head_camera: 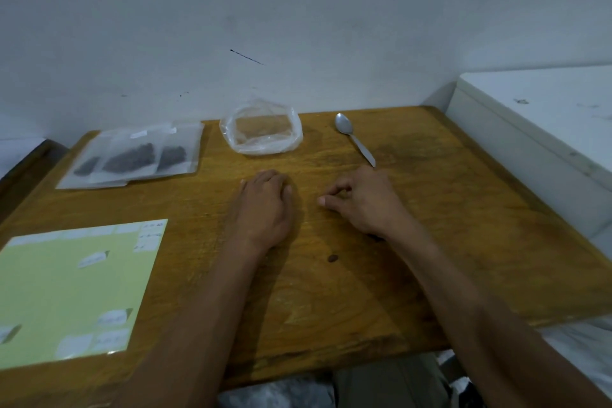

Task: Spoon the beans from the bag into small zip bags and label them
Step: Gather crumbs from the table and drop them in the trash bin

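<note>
Both hands hold nothing, the left hand [265, 195] flat on the table [430, 209], the right hand [361, 199] loosely curled and nearer the spoon [352, 136], whose handle slants back toward its knuckles, the bag [261, 129] beyond the left.

Looks like a plain room in someone's home, not a lab or shop. The brown wooden worktop [414, 209] is pushed right into a corner of a scuffed, pen-marked white painted wall [298, 10] beyond the hands. Off to the right of the hands sits a white chest-style appliance [546, 116], freezer or washer, can't tell which.
</note>
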`<state>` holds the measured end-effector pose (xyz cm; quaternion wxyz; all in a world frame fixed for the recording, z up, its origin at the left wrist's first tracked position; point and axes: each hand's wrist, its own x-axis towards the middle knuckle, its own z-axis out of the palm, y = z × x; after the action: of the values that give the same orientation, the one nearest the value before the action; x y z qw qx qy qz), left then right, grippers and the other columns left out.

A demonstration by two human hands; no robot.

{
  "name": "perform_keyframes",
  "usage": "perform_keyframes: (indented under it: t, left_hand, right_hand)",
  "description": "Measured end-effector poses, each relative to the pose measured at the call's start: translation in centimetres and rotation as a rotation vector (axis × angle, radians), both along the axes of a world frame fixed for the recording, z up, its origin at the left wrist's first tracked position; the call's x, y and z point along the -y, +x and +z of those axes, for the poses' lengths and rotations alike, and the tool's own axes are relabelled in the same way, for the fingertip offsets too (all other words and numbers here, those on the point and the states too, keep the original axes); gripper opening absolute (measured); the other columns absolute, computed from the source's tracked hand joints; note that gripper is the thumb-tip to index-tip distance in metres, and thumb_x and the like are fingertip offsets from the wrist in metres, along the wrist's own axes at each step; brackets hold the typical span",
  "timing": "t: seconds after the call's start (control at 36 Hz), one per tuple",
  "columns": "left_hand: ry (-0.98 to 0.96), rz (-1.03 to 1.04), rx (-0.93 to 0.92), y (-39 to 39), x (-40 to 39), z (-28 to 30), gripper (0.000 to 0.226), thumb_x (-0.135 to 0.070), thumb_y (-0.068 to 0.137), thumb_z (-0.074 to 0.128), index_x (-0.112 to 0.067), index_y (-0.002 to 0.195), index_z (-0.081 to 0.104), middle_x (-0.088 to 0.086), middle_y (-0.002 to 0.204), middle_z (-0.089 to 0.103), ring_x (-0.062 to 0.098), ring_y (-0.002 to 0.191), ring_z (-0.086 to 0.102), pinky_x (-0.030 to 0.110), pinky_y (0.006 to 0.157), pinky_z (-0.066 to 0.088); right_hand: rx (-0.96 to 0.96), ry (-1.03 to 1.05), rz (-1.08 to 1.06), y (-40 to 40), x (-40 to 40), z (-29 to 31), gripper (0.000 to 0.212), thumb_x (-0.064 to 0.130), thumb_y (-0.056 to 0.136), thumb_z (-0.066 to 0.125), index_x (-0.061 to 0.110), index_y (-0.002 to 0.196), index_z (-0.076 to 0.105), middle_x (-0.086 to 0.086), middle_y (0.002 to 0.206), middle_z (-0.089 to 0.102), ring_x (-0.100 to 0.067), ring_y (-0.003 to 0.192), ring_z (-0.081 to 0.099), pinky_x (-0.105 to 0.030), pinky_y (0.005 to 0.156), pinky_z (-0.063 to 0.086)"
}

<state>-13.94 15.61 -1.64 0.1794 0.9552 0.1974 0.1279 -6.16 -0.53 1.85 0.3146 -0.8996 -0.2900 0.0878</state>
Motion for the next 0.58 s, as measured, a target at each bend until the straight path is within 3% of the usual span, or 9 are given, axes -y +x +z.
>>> perform_keyframes:
  t: [0.08, 0.17, 0.25, 0.31, 0.39, 0.44, 0.5, 0.58]
  left_hand:
    - [-0.002, 0.000, 0.006, -0.1, -0.1, -0.1, 0.042, -0.032, 0.103, 0.041, -0.016, 0.140, 0.052, 0.002, 0.147, 0.050, 0.020, 0.139, 0.040, 0.047, 0.118, 0.030]
    - [-0.001, -0.009, 0.017, -0.1, -0.1, 0.0, 0.041, -0.031, 0.103, 0.041, -0.015, 0.139, 0.053, 0.003, 0.146, 0.051, 0.020, 0.138, 0.041, 0.047, 0.117, 0.031]
    - [-0.002, -0.016, 0.019, -0.1, -0.1, 0.0, 0.040, -0.031, 0.103, 0.041, -0.015, 0.138, 0.054, 0.002, 0.145, 0.052, 0.020, 0.137, 0.042, 0.048, 0.117, 0.031]
    - [0.001, -0.025, 0.026, -0.1, -0.1, -0.1, 0.039, -0.030, 0.102, 0.041, -0.016, 0.136, 0.056, 0.002, 0.141, 0.055, 0.020, 0.134, 0.046, 0.048, 0.115, 0.033]
    - [0.004, -0.031, 0.029, -0.1, -0.1, -0.1, 0.039, -0.030, 0.102, 0.041, -0.015, 0.136, 0.056, 0.002, 0.142, 0.055, 0.021, 0.134, 0.046, 0.049, 0.115, 0.033]
    - [0.003, -0.025, 0.026, -0.1, 0.0, -0.1, 0.040, -0.030, 0.103, 0.042, -0.015, 0.138, 0.055, 0.002, 0.144, 0.053, 0.020, 0.136, 0.044, 0.049, 0.117, 0.032]
    - [-0.002, -0.028, 0.026, -0.1, 0.0, 0.0, 0.040, -0.029, 0.103, 0.042, -0.015, 0.138, 0.054, 0.003, 0.144, 0.053, 0.020, 0.136, 0.044, 0.049, 0.117, 0.032]
    - [-0.008, -0.028, 0.025, -0.1, 0.1, 0.1, 0.039, -0.029, 0.103, 0.043, -0.015, 0.137, 0.055, 0.003, 0.144, 0.053, 0.020, 0.136, 0.044, 0.050, 0.116, 0.032]
  right_hand:
    - [-0.024, 0.010, -0.009, 0.0, -0.1, 0.0, 0.011, 0.038, 0.086, 0.075, 0.029, 0.092, 0.077, 0.006, 0.107, 0.070, -0.012, 0.107, 0.059, -0.038, 0.094, 0.050]
    - [-0.042, 0.039, -0.018, 0.0, -0.1, 0.0, 0.009, 0.035, 0.084, 0.077, 0.026, 0.084, 0.074, 0.017, 0.078, 0.058, 0.000, 0.077, 0.051, -0.028, 0.075, 0.045]
    - [-0.133, 0.151, -0.063, 0.1, 0.3, -0.1, 0.011, 0.029, 0.085, 0.077, 0.020, 0.082, 0.072, 0.014, 0.068, 0.060, 0.001, 0.065, 0.052, -0.021, 0.063, 0.041]
    - [-0.344, 0.333, -0.143, 0.4, 0.6, 0.1, 0.013, 0.023, 0.089, 0.072, 0.013, 0.083, 0.069, 0.007, 0.071, 0.063, -0.005, 0.065, 0.056, -0.023, 0.061, 0.042]
    - [-0.806, 0.744, -0.232, 1.3, 1.3, 0.5, 0.016, 0.015, 0.093, 0.056, 0.015, 0.078, 0.049, 0.005, 0.061, 0.044, -0.008, 0.049, 0.035, -0.020, 0.040, 0.027]
    - [-0.982, 0.911, -0.287, 1.6, 1.7, 0.5, 0.016, 0.015, 0.090, 0.045, 0.018, 0.075, 0.042, 0.003, 0.059, 0.041, -0.009, 0.047, 0.032, -0.020, 0.036, 0.024]
    - [-1.001, 0.936, -0.325, 1.5, 1.9, 0.5, 0.014, 0.014, 0.088, 0.040, 0.017, 0.074, 0.043, 0.001, 0.059, 0.044, -0.010, 0.046, 0.034, -0.020, 0.035, 0.024]
    - [-0.872, 0.914, -0.352, 1.2, 2.0, 0.5, 0.021, 0.014, 0.092, 0.041, 0.015, 0.072, 0.047, 0.001, 0.059, 0.044, -0.009, 0.044, 0.034, -0.021, 0.035, 0.023]
